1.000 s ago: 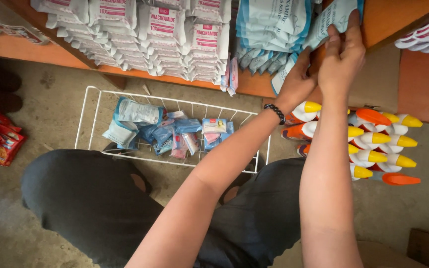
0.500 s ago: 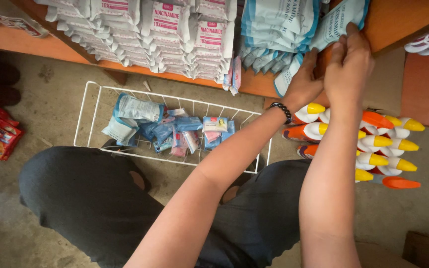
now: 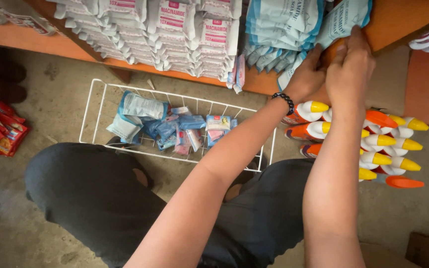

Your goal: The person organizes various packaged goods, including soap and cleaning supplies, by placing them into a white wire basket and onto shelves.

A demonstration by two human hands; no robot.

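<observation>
Blue-white packets [image 3: 279, 30] stand beside pink-labelled white ones [image 3: 175, 25].

The blue packet [image 3: 346, 20] runs past the top edge; the left hand's [image 3: 306, 79] fingertips vanish behind it.

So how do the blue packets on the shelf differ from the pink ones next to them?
The blue packets carry pale blue print; the pink packets are white with pink labels. The blue packets sit right of the pink ones, where both hands work: the left hand and right hand touch them, while the pink packets go untouched. Both are flat sachets stacked in rows on the orange shelf.
</observation>
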